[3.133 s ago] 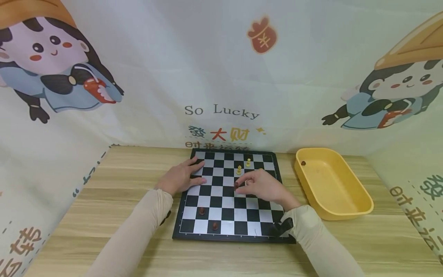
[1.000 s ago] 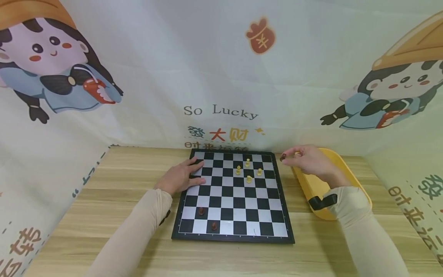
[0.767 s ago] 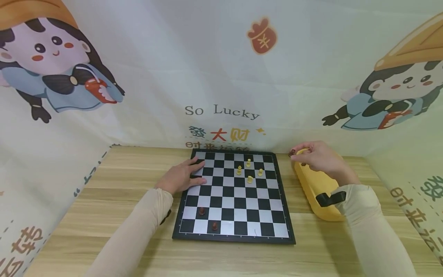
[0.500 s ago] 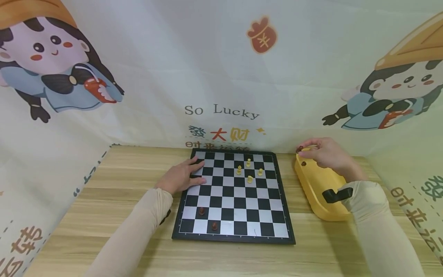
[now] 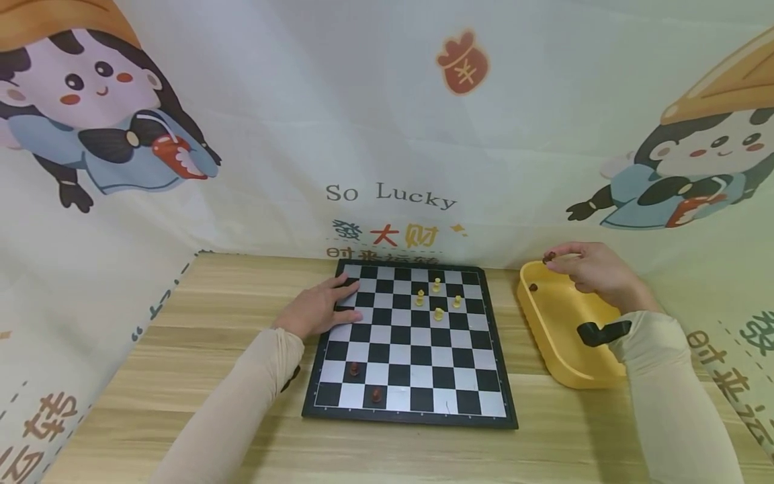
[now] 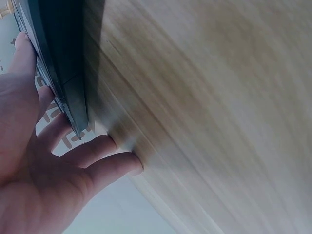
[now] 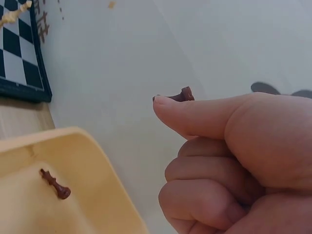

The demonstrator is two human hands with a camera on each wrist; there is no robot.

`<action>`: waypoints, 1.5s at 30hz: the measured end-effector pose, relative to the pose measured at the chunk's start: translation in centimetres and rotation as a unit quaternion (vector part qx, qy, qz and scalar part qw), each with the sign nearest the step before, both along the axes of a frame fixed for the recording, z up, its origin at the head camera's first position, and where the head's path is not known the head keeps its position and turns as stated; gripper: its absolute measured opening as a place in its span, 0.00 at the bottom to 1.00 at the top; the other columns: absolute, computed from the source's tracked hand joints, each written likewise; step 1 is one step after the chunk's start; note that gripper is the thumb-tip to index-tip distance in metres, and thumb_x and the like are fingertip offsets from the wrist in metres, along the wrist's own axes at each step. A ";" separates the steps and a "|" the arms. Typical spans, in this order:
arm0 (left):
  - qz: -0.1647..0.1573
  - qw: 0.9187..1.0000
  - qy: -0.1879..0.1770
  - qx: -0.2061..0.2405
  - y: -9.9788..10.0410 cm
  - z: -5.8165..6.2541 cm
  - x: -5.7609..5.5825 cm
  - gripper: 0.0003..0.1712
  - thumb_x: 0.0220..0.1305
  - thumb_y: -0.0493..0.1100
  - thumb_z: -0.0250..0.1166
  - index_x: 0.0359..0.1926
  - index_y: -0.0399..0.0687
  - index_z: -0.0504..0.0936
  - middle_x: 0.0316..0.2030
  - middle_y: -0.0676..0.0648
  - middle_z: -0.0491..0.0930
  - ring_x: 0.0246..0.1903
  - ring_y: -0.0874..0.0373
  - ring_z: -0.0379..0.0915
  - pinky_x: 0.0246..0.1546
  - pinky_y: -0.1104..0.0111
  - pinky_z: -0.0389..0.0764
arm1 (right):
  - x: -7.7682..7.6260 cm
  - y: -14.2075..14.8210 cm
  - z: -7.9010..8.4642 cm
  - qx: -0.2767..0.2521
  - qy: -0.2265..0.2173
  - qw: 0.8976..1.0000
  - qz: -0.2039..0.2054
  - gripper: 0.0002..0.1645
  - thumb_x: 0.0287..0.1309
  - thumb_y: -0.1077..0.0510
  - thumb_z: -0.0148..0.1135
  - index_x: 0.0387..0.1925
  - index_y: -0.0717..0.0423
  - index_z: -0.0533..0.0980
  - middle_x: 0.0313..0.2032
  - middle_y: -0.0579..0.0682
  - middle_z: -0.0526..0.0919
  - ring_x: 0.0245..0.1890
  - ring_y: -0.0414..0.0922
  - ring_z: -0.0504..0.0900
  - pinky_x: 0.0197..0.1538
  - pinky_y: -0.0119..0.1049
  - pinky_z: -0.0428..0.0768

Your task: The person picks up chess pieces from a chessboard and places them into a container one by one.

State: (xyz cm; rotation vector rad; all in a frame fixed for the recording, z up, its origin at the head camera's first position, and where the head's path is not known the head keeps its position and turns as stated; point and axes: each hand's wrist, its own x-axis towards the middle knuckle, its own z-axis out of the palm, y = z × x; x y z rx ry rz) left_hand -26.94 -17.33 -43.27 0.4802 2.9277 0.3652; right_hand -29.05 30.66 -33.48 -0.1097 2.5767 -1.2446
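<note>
My right hand [image 5: 601, 269] pinches a dark brown chess piece [image 7: 180, 95] between thumb and forefinger, over the far end of the yellow tray [image 5: 541, 336]. Its other fingers are folded in. Another brown chess piece [image 7: 55, 184] lies on its side inside that tray. My left hand [image 5: 314, 306] rests with spread fingers over the left edge of the black-and-white chessboard [image 5: 409, 356]; in the left wrist view the fingers [image 6: 114, 168] reach along the board's dark frame. Two brown pieces stand near the board's front left, one being the nearer chess piece [image 5: 377, 394].
Several pale yellow chess pieces, among them one yellow piece [image 5: 438, 314], stand on the far right part of the board. Wooden table [image 5: 211, 349] surrounds the board. A printed cloth [image 5: 272, 134] hangs close behind board and tray.
My right hand has lifted a brown chess piece off the middle of the board and carried it right, over the tray's far end. My left hand has stayed on the board's edge.
</note>
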 end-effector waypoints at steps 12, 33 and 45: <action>0.004 1.000 0.000 0.000 0.1 -0.2 -0.1 0.45 0.67 0.67 0.62 0.79 0.58 0.61 0.80 0.42 0.55 0.77 0.38 0.56 0.75 0.46 0.66 | -0.8 1.3 -1.6 -0.044 -0.028 0.998 -0.019 0.23 0.74 0.51 0.58 0.59 0.63 0.70 0.23 0.31 0.79 0.12 0.32 0.57 0.17 0.27 0.62; 0.002 1.000 0.002 -0.009 0.0 -0.3 -0.1 0.45 0.67 0.69 0.61 0.78 0.58 0.61 0.80 0.42 0.55 0.78 0.39 0.55 0.76 0.47 0.65 | -1.8 1.8 -5.3 -0.020 -0.065 0.997 -0.030 0.29 0.73 0.54 0.58 0.65 0.68 0.65 0.12 0.32 0.64 0.11 0.32 0.56 0.18 0.27 0.63; -0.002 1.000 0.007 -0.007 0.0 0.0 0.0 0.44 0.67 0.68 0.61 0.78 0.58 0.62 0.80 0.41 0.55 0.77 0.38 0.56 0.75 0.47 0.66 | -1.8 1.9 -5.9 0.019 -0.067 0.997 -0.016 0.29 0.74 0.53 0.56 0.66 0.68 0.65 0.26 0.36 0.74 0.13 0.33 0.58 0.19 0.28 0.64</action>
